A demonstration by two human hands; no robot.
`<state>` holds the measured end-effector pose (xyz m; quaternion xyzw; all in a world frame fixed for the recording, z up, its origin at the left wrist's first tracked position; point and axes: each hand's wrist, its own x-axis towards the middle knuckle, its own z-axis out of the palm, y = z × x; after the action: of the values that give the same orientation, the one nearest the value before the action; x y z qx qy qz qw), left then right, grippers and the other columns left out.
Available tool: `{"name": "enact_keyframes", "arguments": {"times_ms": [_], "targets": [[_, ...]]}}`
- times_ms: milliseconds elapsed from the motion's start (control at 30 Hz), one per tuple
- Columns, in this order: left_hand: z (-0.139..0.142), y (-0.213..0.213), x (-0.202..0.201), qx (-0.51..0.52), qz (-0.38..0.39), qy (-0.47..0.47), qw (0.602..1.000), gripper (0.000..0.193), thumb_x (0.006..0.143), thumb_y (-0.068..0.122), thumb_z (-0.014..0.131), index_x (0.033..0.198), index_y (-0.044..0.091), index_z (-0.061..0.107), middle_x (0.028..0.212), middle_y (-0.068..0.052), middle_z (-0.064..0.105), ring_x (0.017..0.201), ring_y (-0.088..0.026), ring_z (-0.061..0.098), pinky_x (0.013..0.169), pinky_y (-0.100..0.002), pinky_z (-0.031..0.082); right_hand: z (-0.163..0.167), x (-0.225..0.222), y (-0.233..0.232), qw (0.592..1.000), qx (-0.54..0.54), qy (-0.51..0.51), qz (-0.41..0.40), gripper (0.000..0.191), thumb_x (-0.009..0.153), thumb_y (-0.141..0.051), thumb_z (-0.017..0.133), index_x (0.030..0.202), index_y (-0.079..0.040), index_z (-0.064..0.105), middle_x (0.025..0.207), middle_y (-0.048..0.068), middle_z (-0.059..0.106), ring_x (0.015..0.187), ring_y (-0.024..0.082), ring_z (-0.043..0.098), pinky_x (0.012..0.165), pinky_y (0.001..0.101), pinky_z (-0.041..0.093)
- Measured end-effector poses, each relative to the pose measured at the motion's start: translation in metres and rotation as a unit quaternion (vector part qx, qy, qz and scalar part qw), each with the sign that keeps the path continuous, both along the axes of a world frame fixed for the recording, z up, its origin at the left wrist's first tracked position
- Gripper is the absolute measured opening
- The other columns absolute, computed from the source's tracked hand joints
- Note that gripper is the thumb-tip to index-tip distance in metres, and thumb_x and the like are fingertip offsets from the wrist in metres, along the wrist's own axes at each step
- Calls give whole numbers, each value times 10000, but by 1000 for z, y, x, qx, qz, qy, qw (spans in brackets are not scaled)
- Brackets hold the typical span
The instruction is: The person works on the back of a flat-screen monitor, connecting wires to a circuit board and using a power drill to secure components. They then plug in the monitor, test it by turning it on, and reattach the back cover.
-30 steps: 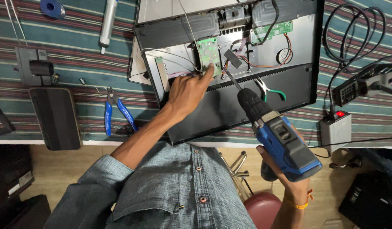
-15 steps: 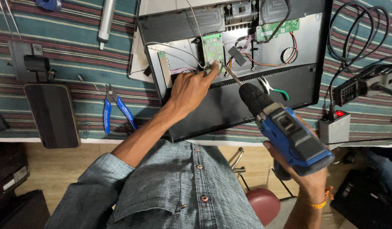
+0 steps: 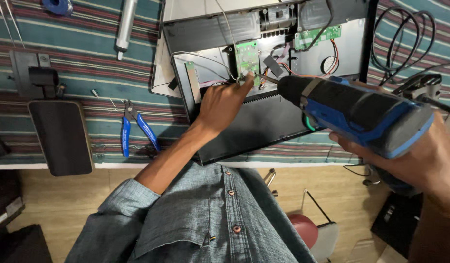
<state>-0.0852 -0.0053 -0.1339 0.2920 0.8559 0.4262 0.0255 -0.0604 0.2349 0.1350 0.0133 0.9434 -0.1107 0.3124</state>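
Note:
An opened flat monitor chassis [image 3: 264, 126] lies face down on the striped cloth, its inside showing wires and boards. My left hand [image 3: 222, 102] rests inside it, fingertips on the lower edge of a small green circuit board [image 3: 247, 56]. My right hand [image 3: 420, 156] grips a blue and black cordless drill [image 3: 354, 109], held close to the camera. The drill's bit points left at the foot of that green board, beside my left fingertips. A second green board [image 3: 315, 35] sits further right in the chassis.
Blue-handled pliers [image 3: 137, 129] lie left of the monitor. A black flat pad [image 3: 61, 136] overhangs the table edge at left. A grey tube [image 3: 125, 22] lies at the top. Black cables [image 3: 405, 39] coil at right. A red stool [image 3: 307, 231] stands below.
The drill has come up and closer to the camera, its bit now nearer the green board. My left hand has stayed on the board.

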Motion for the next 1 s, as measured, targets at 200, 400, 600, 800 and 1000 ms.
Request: {"name": "enact_keyframes", "arguments": {"times_ms": [200, 400, 600, 800, 1000], "targets": [[-8, -5, -5, -26, -23, -23, 999, 518, 869, -26, 588, 1386, -5, 567, 687, -121, 650, 595, -312, 670, 496, -446, 479, -5, -20, -19, 1000, -21, -4, -4, 777, 741, -256, 829, 1438, -40, 562, 986, 127, 783, 780, 193, 789, 657, 336, 604], [-10, -10, 0, -41, -22, -32, 998, 524, 863, -26, 575, 1386, 7, 572, 685, -126, 658, 573, -307, 668, 490, -444, 484, -8, -23, -29, 997, 44, 8, 60, 819, 752, -317, 866, 1461, -67, 541, 955, 114, 779, 712, 173, 772, 625, 319, 599], [-16, -11, 8, -44, -14, -12, 999, 510, 870, -17, 575, 1379, 18, 573, 717, -131, 674, 612, -314, 684, 512, -446, 498, -3, -23, -39, 999, 13, -32, -22, 840, 702, -274, 860, 1472, -134, 556, 910, 77, 804, 757, 169, 790, 677, 326, 590], [-10, -14, 16, -51, -12, -12, 999, 480, 896, -12, 578, 1375, 24, 577, 716, -131, 677, 623, -315, 685, 528, -454, 501, -2, -16, -44, 997, 63, -42, 33, 890, 759, -316, 884, 1553, -203, 498, 942, 93, 790, 723, 193, 785, 647, 316, 619], [14, -27, 29, 69, 28, -17, 997, 344, 994, 196, 673, 1299, 55, 603, 717, -137, 661, 644, -329, 667, 526, -430, 487, 6, 18, -50, 986, 145, -20, 79, 1000, 673, -150, 889, 1574, -283, 475, 928, 99, 793, 670, 208, 783, 672, 311, 643]]}}
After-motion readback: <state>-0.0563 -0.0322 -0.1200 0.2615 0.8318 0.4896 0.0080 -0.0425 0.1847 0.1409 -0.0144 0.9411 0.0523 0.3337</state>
